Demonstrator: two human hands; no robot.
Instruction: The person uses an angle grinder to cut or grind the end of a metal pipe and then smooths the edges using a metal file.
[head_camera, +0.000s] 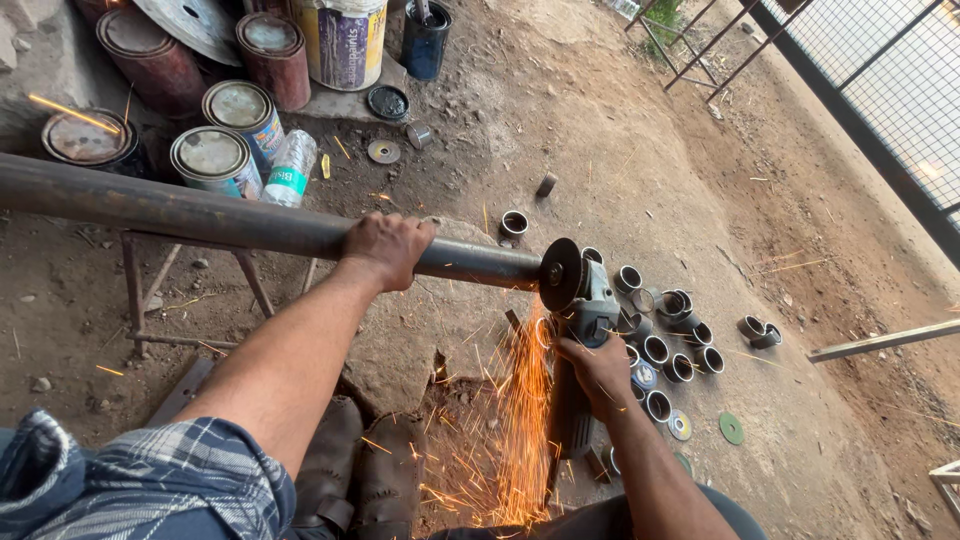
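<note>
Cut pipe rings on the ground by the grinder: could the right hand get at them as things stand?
Probably not right now. The right hand is wrapped around the angle grinder, which is throwing sparks at the pipe. The rings lie close beside it, nothing between.

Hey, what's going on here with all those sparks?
A person is cutting a long metal pipe with an angle grinder. The left hand grips the pipe, which lies across a low metal stand, near its cut end. The right hand holds the grinder, whose disc is at the pipe's end, and orange sparks spray down toward the dirt floor. Short cut rings lie on the ground past the grinder, and old paint cans stand behind the pipe.
</note>
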